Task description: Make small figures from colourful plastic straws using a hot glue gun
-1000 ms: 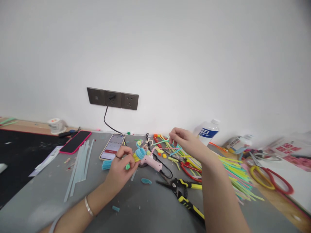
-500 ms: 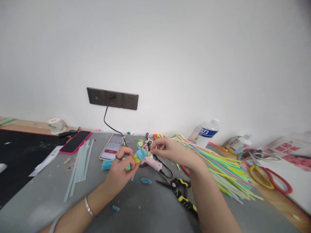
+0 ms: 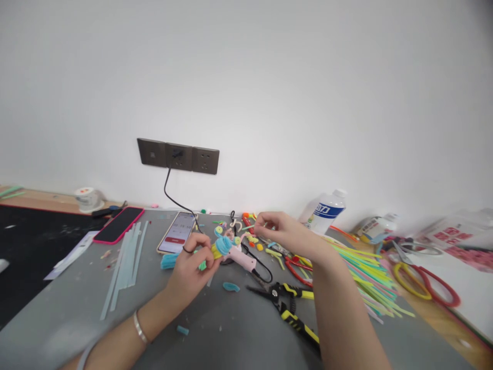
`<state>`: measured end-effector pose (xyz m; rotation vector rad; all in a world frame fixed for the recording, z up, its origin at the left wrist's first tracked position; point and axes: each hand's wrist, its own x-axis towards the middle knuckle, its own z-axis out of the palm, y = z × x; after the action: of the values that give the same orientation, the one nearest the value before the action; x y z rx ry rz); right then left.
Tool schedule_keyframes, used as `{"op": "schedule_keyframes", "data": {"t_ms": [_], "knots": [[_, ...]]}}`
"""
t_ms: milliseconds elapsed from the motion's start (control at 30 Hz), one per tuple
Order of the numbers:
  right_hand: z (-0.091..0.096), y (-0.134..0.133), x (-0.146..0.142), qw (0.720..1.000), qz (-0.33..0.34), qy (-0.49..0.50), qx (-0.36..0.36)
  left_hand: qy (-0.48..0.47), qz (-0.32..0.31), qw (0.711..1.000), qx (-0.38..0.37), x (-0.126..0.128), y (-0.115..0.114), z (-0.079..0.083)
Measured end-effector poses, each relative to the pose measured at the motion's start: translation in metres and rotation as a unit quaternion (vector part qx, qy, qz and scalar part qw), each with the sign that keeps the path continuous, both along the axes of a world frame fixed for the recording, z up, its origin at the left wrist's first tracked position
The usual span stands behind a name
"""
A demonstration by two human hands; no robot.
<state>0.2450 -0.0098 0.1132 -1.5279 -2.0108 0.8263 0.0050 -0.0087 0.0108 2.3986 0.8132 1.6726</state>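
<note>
Light soft, bright; wall (image 3: 254, 118) palest right of socket panel (image 3: 177, 155); far right of it, plastic bag (image 3: 456, 234) blurred.

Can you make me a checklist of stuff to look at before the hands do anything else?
1. Left hand holding the blue-and-yellow craft piece: ok, its fingers are around the yellow part.
2. Right hand apart from the craft piece: ok, there is a gap between them.
3. Something pinched in the right hand's fingers: cannot tell, it's too small to see.
4. Black plug in the wall socket: ok, it's in.
5. Pink tool cool enough to touch: cannot tell, pictures don't show heat.
6. Handles of the black-and-yellow pliers closed together: not ok, they're spread apart.
</note>
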Motion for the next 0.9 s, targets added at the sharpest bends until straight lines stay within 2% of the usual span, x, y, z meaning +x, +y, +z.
{"op": "schedule_keyframes", "data": {"t_ms": [67, 167, 233, 300, 400, 467, 533, 600, 667, 733, 800, 867, 900], "knots": [[-0.003, 0.002, 0.012, 0.999, -0.039, -0.029, 0.006, 0.001, 0.0, 1.0, 0.002, 0.0, 0.0, 0.001], [-0.009, 0.006, 0.029, 0.984, -0.145, -0.1, 0.025, -0.001, 0.002, 1.0, 0.002, 0.0, 0.0, 0.002], [-0.011, 0.009, 0.037, 0.977, -0.174, -0.122, 0.016, -0.001, 0.002, 1.0, 0.0, -0.001, 0.0, 0.002], [-0.012, 0.009, 0.037, 0.98, -0.16, -0.119, -0.008, -0.001, 0.001, 1.0, -0.005, -0.001, 0.0, 0.0], [-0.009, 0.007, 0.027, 0.991, -0.101, -0.081, -0.027, -0.014, -0.005, 1.0, -0.023, -0.002, 0.001, -0.004], [-0.006, 0.005, 0.016, 0.997, -0.052, -0.05, -0.007, -0.033, -0.025, 0.997, -0.061, -0.002, 0.002, -0.007], [-0.002, 0.001, 0.004, 0.999, -0.007, -0.038, 0.01, -0.08, -0.073, 0.985, -0.135, 0.0, 0.003, -0.009], [0.002, -0.002, -0.006, 0.999, 0.018, -0.032, 0.037, -0.153, -0.134, 0.951, -0.231, 0.003, 0.004, -0.01], [0.006, -0.005, -0.014, 0.996, 0.032, -0.015, 0.079, -0.228, -0.179, 0.899, -0.329, 0.006, 0.004, -0.008], [0.008, -0.007, -0.018, 0.993, 0.045, 0.011, 0.107, -0.287, -0.205, 0.836, -0.421, 0.009, 0.003, -0.004], [0.009, -0.008, -0.021, 0.992, 0.063, 0.032, 0.106, -0.331, -0.23, 0.761, -0.508, 0.01, 0.003, 0.001], [0.008, -0.008, -0.022, 0.991, 0.078, 0.041, 0.099, -0.356, -0.25, 0.692, -0.576, 0.01, 0.002, 0.005], [0.007, -0.008, -0.023, 0.991, 0.08, 0.042, 0.102, -0.363, -0.255, 0.667, -0.599, 0.01, 0.001, 0.007]]}}
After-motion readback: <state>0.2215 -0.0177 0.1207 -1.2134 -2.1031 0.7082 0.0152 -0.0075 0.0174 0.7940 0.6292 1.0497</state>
